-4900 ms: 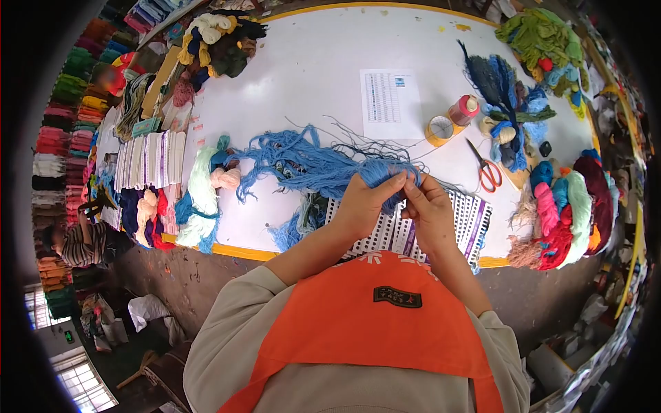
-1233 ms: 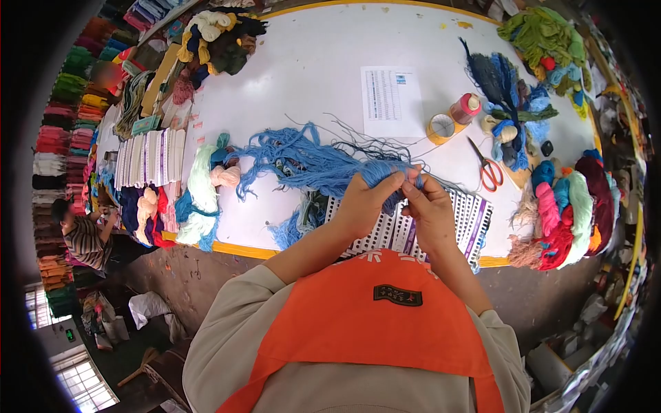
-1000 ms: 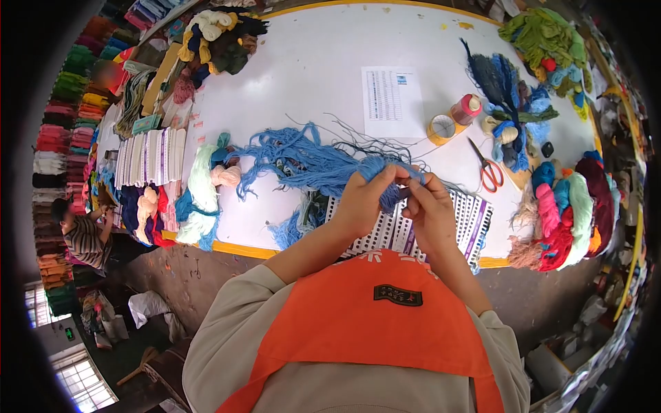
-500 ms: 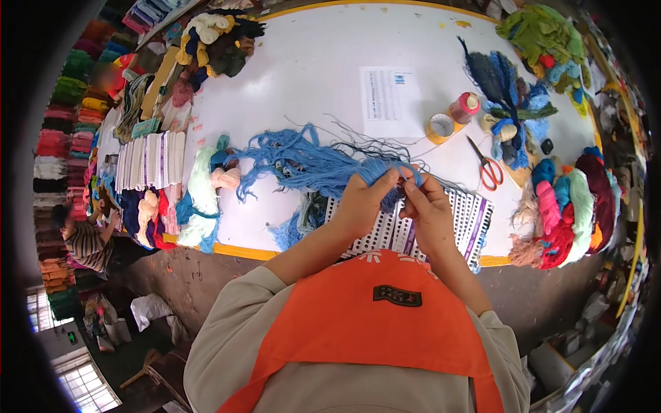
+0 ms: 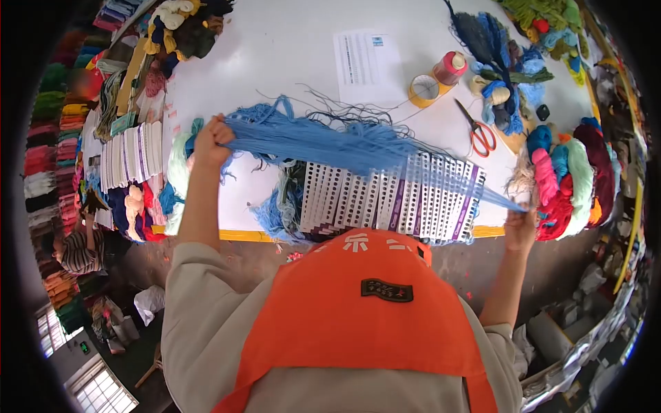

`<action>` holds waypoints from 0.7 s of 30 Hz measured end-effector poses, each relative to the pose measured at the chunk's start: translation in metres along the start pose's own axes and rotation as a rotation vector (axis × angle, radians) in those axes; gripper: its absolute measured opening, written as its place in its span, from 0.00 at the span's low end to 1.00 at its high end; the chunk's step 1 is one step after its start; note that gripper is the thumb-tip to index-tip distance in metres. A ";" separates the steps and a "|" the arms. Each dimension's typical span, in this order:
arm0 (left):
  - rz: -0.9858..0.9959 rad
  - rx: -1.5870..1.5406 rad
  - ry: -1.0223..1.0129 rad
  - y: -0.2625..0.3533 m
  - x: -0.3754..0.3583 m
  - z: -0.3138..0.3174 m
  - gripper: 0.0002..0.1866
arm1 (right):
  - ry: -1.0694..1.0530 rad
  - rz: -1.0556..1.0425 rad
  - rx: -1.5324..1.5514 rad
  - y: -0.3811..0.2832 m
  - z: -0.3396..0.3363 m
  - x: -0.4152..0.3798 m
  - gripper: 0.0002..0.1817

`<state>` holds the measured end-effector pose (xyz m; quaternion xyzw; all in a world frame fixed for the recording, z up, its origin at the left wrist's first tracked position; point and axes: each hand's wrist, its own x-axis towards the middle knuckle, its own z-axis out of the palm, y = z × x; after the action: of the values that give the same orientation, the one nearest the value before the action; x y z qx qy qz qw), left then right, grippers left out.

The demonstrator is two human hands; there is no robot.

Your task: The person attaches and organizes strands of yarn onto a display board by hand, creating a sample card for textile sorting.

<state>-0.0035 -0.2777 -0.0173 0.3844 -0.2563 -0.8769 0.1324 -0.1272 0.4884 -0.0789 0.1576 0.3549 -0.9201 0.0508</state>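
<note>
Blue yarn [image 5: 313, 143] | stretched between both hands, over the desk [image 5: 275, 51] and punched cards [image 5: 344, 199] | left hand [image 5: 213, 142]: closed round the thick end | right hand [image 5: 521, 226]: pinching the thin end | risk, judged: uneven pull could slip strands free; dark loose threads [image 5: 337, 103] alongside could tangle in

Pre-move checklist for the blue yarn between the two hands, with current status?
1. Left hand closed on one end of the blue yarn: ok.
2. Right hand holding the other end: ok.
3. Yarn stretched between the hands: ok, it spans left to right.
4. Punched cards clear of overlying yarn: not ok, strands cross above some of them.
5. Scissors clear of the stretched yarn: ok.
6. Strands free of snags: cannot tell, partly blurred.
</note>
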 end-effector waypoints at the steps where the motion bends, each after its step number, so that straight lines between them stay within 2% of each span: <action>1: 0.039 0.016 0.021 0.015 0.006 -0.003 0.11 | -0.055 0.026 -0.026 -0.009 0.003 -0.001 0.10; 2: 0.077 0.034 0.040 0.027 0.009 -0.001 0.11 | -0.110 0.052 -0.052 -0.024 0.012 -0.002 0.10; 3: 0.118 0.078 0.049 0.036 0.008 0.007 0.11 | 0.064 -0.021 -0.135 -0.033 0.030 -0.005 0.09; 6: 0.289 0.247 0.025 0.068 0.016 0.023 0.11 | -0.062 -0.066 -0.106 -0.076 -0.009 0.027 0.09; 8: 0.450 0.287 0.036 0.091 0.012 0.026 0.09 | 0.253 -0.246 -0.324 -0.110 -0.014 0.033 0.10; 10: 0.643 0.273 0.133 0.122 0.013 0.011 0.07 | 0.483 -0.380 -0.516 -0.173 -0.113 0.060 0.08; 12: 0.617 0.056 0.113 0.149 0.015 -0.015 0.06 | 0.901 -0.575 -0.682 -0.182 -0.103 0.045 0.08; 14: 0.535 0.183 -0.030 0.086 -0.019 0.027 0.08 | 0.867 -0.599 -0.807 -0.187 -0.158 0.055 0.09; 15: 0.571 0.512 -0.066 0.065 0.007 0.006 0.11 | 0.683 -0.600 -1.036 -0.151 -0.142 0.052 0.08; 16: 0.250 0.370 -0.199 0.010 -0.002 0.034 0.09 | 0.322 -0.489 -1.709 -0.142 -0.215 0.076 0.08; 17: 0.101 0.340 -0.150 -0.043 -0.005 0.054 0.10 | 0.303 -0.299 -1.413 -0.085 -0.186 0.085 0.08; 18: 0.280 0.846 -0.364 -0.088 0.000 0.056 0.14 | 0.342 -0.210 -0.925 -0.014 -0.131 0.077 0.09; 19: -0.138 0.420 -0.200 -0.129 -0.006 0.085 0.20 | 0.252 -0.051 -1.164 0.028 -0.091 0.078 0.10; 20: -0.229 0.474 -0.184 -0.167 -0.007 0.102 0.19 | 0.113 0.017 -1.218 0.065 -0.046 0.070 0.10; 21: -0.322 0.530 -0.167 -0.190 -0.007 0.111 0.19 | -0.060 0.014 -1.493 0.086 0.011 0.061 0.09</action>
<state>-0.0881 -0.0776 -0.0540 0.3679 -0.4215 -0.8179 -0.1343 -0.1706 0.4181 -0.1456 0.0582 0.8827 -0.4381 0.1599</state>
